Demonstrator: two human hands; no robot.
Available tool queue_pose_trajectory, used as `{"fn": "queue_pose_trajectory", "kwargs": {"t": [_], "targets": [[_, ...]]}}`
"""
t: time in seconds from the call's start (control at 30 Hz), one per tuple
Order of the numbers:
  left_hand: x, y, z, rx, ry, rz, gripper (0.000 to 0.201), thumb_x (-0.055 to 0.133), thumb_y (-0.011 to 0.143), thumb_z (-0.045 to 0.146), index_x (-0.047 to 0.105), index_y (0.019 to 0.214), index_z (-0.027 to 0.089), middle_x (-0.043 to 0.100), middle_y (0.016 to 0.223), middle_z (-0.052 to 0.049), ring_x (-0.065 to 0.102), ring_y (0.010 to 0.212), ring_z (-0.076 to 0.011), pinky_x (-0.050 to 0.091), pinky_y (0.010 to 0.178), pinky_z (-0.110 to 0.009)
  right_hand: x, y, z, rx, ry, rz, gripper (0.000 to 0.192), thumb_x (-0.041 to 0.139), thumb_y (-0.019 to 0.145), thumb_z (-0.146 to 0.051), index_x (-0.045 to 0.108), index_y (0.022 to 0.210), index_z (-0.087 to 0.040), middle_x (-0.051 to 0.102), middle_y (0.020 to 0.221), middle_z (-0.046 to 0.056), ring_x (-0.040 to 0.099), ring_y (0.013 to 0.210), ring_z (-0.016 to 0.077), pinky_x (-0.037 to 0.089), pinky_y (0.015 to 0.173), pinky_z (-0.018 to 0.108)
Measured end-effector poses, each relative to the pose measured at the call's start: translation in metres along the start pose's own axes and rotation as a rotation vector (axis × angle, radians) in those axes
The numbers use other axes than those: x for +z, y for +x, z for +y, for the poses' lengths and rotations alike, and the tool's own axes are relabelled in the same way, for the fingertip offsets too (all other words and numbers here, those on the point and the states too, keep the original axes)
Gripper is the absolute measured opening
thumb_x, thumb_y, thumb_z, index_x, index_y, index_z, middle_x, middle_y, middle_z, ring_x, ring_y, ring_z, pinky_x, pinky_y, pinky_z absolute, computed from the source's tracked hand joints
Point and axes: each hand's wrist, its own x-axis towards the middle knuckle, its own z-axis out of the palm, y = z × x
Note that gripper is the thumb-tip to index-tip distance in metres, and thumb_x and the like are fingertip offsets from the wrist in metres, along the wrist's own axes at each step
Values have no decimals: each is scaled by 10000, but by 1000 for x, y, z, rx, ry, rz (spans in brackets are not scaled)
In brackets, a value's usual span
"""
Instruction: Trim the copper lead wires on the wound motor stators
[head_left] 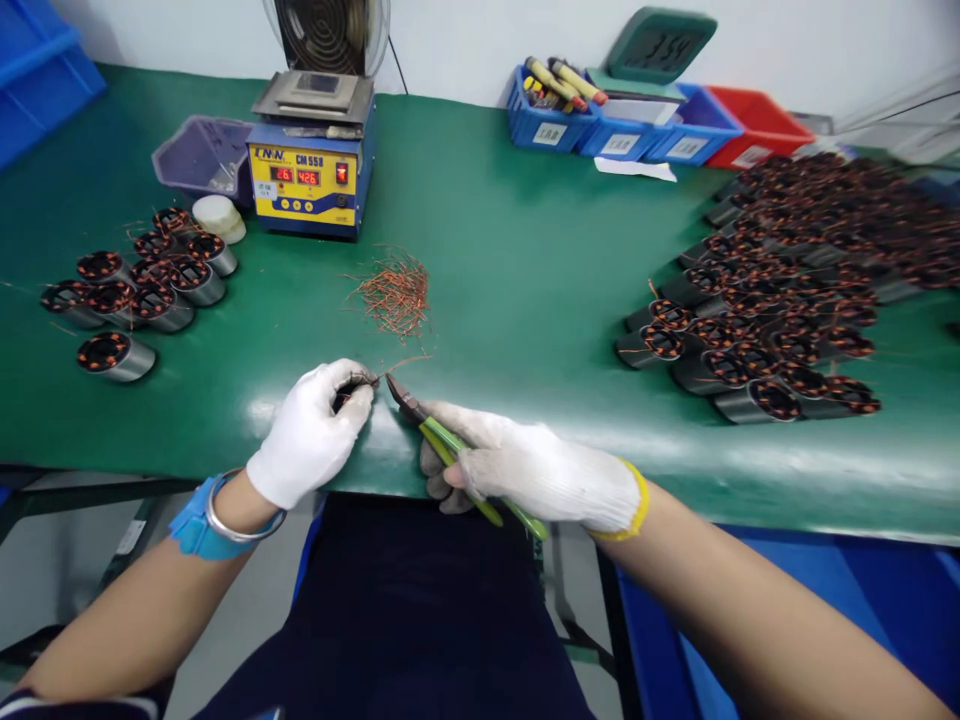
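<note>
Small dark wound stator [352,385] with copper wire, pinched at the near edge of the green bench mat [525,290], mostly hidden inside the white-gloved left hand [311,432]. Left fingers curled tight around it, thumb on top, wrist bent inward, blue strap and silver bangle on the forearm. 1 thin copper lead sticking out rightward from the stator toward the cutter tip.

Green-and-yellow-handled side cutters [442,445] gripped in the white knit-gloved right hand [536,470], fingers wrapped around both handles, dark nose aimed up-left, just beside the stator. Jaws nearly together; cannot tell whether touching the lead.

Just beyond the hands, 1 loose heap of cut copper wire scraps [396,292]. Far left, a cluster of about 10 silver-cased wound stators [142,290], plus 1 white tape roll [219,216] and 1 clear purple plastic tray [201,155]. Behind, 1 blue-and-yellow solder pot [311,165] with red digits. Right side, a large pile of dark wound stators [787,300], too many to count. At the back wall, 3 blue bins [551,118] and 1 red bin [757,125].
</note>
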Motion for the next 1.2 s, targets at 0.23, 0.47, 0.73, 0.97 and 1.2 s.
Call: {"fn": "queue_pose_trajectory", "kwargs": {"t": [0.23,0.47,0.73,0.97,1.2], "targets": [[-1,0,4,-19,12,-22,170,480,872,273,623,890,183,598,654,5,578,648,-172,467,641,-299,-3,-1,-6,-17,-165,13,318,576,731,-236,615,1041,-178,638,889,48,599,680,152,496,592,280],[-2,1,2,-7,12,-44,157,479,864,268,617,877,192,591,646,10,564,621,-164,454,607,-288,-5,-3,-9,-26,-241,32,375,604,728,-275,628,1094,-194,670,895,34,599,674,150,440,518,235],[-2,2,3,-13,17,-46,153,481,862,265,615,868,193,578,632,14,559,608,-161,445,595,-284,-3,-4,-8,-17,-233,36,460,604,722,-262,595,1178,-202,668,901,32,600,692,156,434,519,235],[-3,1,3,-7,26,-51,164,476,860,262,620,879,187,597,651,6,565,618,-164,454,609,-291,-5,-1,-8,-33,-241,15,323,604,728,-268,622,1041,-190,659,852,21,598,680,153,438,526,235],[-4,3,6,8,68,-33,174,477,845,259,631,842,179,672,789,-33,632,760,-193,500,707,-315,-6,11,-7,-61,-353,42,270,587,800,-243,609,1068,-216,589,731,-32,562,602,128,447,525,234]]}}
